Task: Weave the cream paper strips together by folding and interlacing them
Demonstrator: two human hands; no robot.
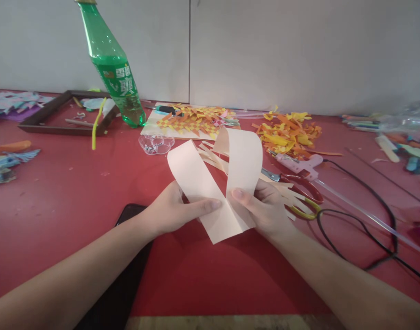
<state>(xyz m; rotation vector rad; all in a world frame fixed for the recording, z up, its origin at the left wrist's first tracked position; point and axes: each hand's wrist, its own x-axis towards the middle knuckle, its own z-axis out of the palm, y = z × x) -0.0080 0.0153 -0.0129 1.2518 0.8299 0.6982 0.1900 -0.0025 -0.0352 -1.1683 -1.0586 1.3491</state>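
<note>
A cream paper strip, bent into loops with its two ends side by side, is held up over the red table. My left hand pinches the left part, thumb lying across the front and fingers hidden behind the paper. On the right part my right hand presses its thumb near the inner edge, with its fingers behind. Cut paper strips lie beyond the paper. Red-and-yellow-handled scissors rest just beyond my right hand.
A green bottle stands at the back left beside a dark frame. A pink glue gun and its black cable lie on the right. Orange and yellow paper scraps sit behind. A black phone-like slab lies under my left forearm.
</note>
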